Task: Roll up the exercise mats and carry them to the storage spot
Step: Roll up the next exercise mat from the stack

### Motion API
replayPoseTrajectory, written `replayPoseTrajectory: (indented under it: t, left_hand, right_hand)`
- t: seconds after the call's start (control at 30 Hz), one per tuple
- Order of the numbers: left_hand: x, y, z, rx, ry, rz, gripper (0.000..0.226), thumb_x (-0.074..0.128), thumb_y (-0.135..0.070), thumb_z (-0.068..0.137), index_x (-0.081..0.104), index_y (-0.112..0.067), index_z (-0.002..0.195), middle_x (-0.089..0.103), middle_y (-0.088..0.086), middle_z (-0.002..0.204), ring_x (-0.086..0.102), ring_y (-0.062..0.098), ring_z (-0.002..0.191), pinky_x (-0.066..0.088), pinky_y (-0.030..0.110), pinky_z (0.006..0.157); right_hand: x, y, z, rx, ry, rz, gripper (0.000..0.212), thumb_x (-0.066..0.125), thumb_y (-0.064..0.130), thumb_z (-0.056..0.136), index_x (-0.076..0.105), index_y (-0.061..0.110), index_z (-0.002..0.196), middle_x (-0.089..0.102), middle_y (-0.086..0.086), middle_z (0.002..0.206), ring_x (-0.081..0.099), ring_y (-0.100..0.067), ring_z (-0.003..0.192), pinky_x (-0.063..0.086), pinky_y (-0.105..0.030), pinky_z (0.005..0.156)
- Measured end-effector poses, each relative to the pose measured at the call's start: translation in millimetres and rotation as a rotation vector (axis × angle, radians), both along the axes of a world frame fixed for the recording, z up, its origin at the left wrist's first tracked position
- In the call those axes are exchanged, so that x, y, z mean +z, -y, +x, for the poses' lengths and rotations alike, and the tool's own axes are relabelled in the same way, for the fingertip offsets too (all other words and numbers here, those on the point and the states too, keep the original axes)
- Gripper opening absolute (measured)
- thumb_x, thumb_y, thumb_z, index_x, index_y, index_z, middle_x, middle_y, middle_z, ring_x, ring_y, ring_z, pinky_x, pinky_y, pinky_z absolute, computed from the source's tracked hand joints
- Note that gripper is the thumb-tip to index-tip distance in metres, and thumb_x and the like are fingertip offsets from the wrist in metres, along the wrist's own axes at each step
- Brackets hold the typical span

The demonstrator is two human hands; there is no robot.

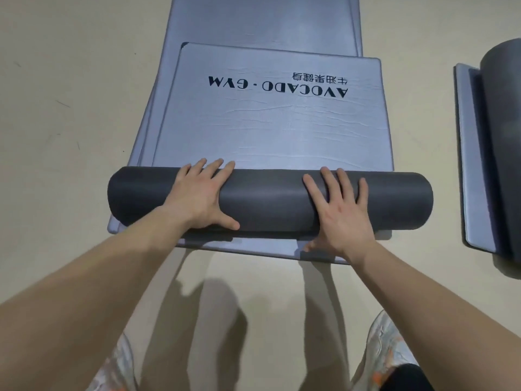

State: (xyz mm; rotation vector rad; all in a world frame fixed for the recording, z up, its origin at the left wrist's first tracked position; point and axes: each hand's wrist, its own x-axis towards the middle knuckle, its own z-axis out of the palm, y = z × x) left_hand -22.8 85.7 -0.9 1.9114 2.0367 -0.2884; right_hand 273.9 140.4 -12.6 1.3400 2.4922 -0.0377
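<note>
A grey-blue exercise mat (270, 128) printed AVOCADO · GYM lies flat on the floor in front of me. Its near end is wound into a dark grey roll (267, 200) that runs left to right. My left hand (201, 193) lies palm down on the left part of the roll, fingers spread over its top. My right hand (338, 210) presses on the right part in the same way, thumb down at the near edge. Beneath this mat lie more flat mats (265, 21), which stick out at the far end and along the sides.
A second dark rolled mat (501, 136) rests on another flat mat (468, 153) at the right edge. Beige floor (70, 108) surrounds the mats. My patterned shorts (386, 345) show at the bottom of the view.
</note>
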Motion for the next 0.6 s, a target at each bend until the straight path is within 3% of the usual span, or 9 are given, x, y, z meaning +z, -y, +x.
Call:
replayPoseTrajectory:
  t: [0.13,0.27,0.4,0.5,0.6]
  left_hand:
    - [-11.8,10.5,15.9,-0.087,-0.131,0.102,0.137,0.066,-0.087,0.062,-0.002,-0.024,0.162,0.005,0.003,0.171,0.007,0.036,0.155,0.008,0.058,0.123]
    - [-12.8,-13.6,12.6,-0.065,-0.125,0.147,0.126,0.073,-0.079,0.057,0.016,-0.028,0.156,0.032,-0.001,0.16,0.034,0.033,0.143,0.025,0.055,0.117]
    - [3.5,-10.4,13.1,-0.14,-0.089,0.011,0.116,0.072,-0.077,0.053,0.024,-0.03,0.149,0.048,-0.003,0.144,0.054,0.029,0.119,0.042,0.049,0.102]
    - [14.5,20.7,22.6,-0.153,-0.061,-0.129,0.115,0.072,-0.076,0.053,0.024,-0.032,0.147,0.05,-0.004,0.138,0.057,0.028,0.111,0.047,0.047,0.096]
    - [20.7,37.4,28.8,-0.146,-0.018,-0.224,0.111,0.076,-0.073,0.052,0.028,-0.034,0.145,0.053,-0.005,0.131,0.058,0.026,0.106,0.05,0.045,0.093]
  right_hand:
    - [-0.6,-44.5,-14.3,0.02,-0.036,-0.042,0.145,0.08,0.082,0.047,0.002,0.034,0.159,0.019,-0.006,0.165,0.016,-0.033,0.152,0.01,-0.063,0.121]
    - [14.5,-78.6,-24.6,0.063,-0.011,-0.161,0.134,0.077,0.081,0.044,0.013,0.039,0.154,0.037,0.0,0.152,0.038,-0.029,0.138,0.024,-0.057,0.115]
    - [32.8,-73.7,-29.5,0.049,0.034,-0.347,0.128,0.077,0.078,0.041,0.022,0.041,0.15,0.049,0.003,0.141,0.051,-0.029,0.125,0.037,-0.052,0.106]
    - [42.2,-35.2,-14.6,0.056,0.06,-0.41,0.129,0.077,0.078,0.046,0.017,0.039,0.155,0.045,0.004,0.149,0.046,-0.026,0.133,0.03,-0.055,0.114]
    - [33.9,26.5,9.5,0.027,0.01,-0.222,0.13,0.078,0.073,0.06,0.007,0.032,0.16,0.024,-0.003,0.164,0.022,-0.028,0.151,0.012,-0.059,0.122]
